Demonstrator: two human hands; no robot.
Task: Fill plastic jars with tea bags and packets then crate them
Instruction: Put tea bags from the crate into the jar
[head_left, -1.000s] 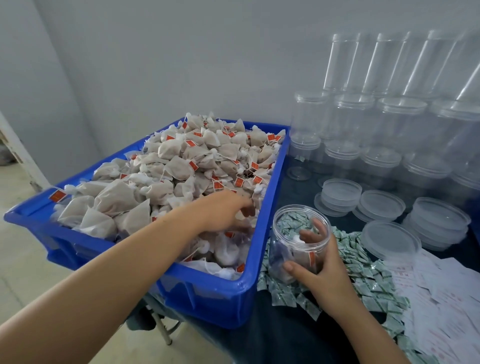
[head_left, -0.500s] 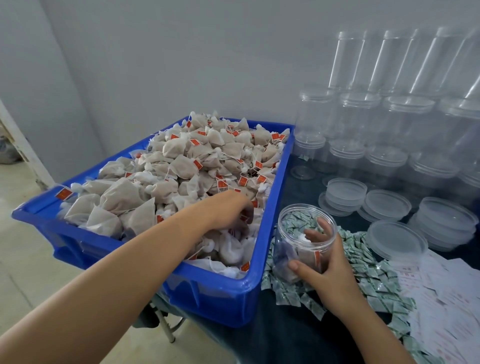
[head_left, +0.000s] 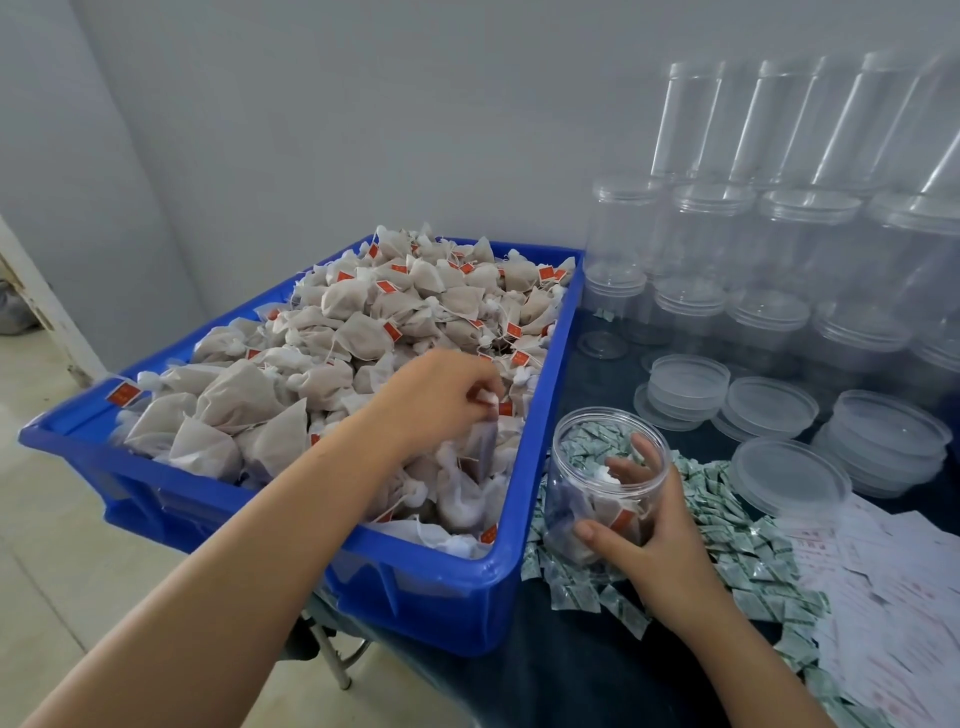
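Hundreds of tea bags lay heaped in the blue crate on the left of the counter, each a soft mesh pouch with a thin string and a small red tag. The left hand hovered over the near right part of the heap with its fingers curled, pinching one bag by its gathered top so that the pouch hung below the fingertips. Such a bag looked very light and limp; it would fold and swing rather than hold a shape, and the knotted top or the body seemed the safest place to take it, since the string could snag on neighbouring bags and drag them along. The right hand wrapped round the open jar, thumb on the near side and fingers on the far side, just right of the crate's wall. That jar stood on a spread of small green packets and already held a few bags at the bottom. Its clear plastic wall looked thin, smooth and slightly slippery, so a grip low on the body seemed wise, because the loose packets beneath gave it an unsteady footing. Empty jars and loose lids stood to the far right.
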